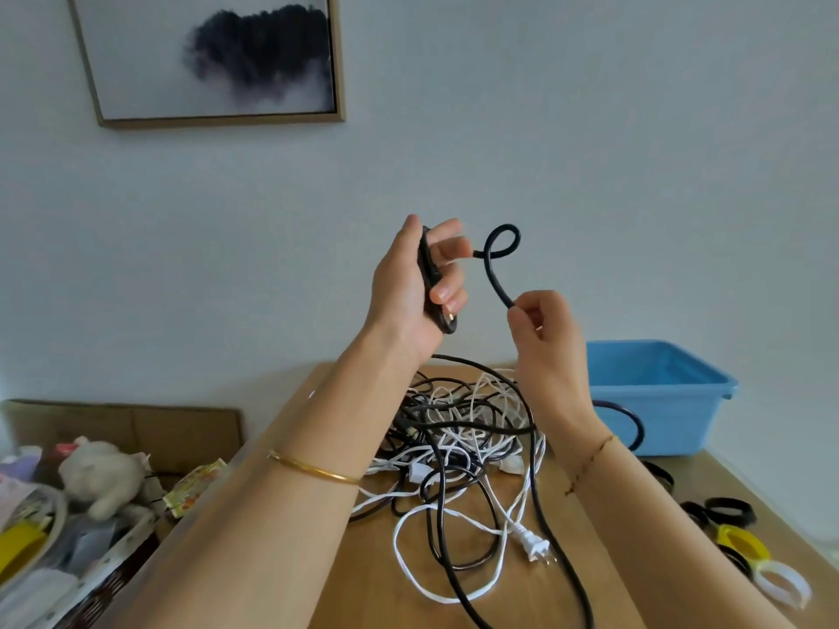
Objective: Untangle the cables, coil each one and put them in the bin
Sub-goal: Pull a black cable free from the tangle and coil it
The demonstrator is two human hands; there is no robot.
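Note:
My left hand (408,283) is raised above the table, closed around a few flat loops of a black cable (492,265) with a plug end at the bottom of the bundle. The cable curls into a small loop to the right and runs down to my right hand (542,338), which pinches it between thumb and fingers. Below both hands a tangled pile of black and white cables (458,438) lies on the wooden table (604,537). A white plug (533,544) sticks out at the front. A blue plastic bin (658,397) stands at the back right.
Black, yellow and white ring-shaped bands (744,547) lie along the table's right edge. At the left, off the table, a cardboard box (136,424) holds a plush toy (102,474) and clutter. A framed picture (213,56) hangs on the wall behind.

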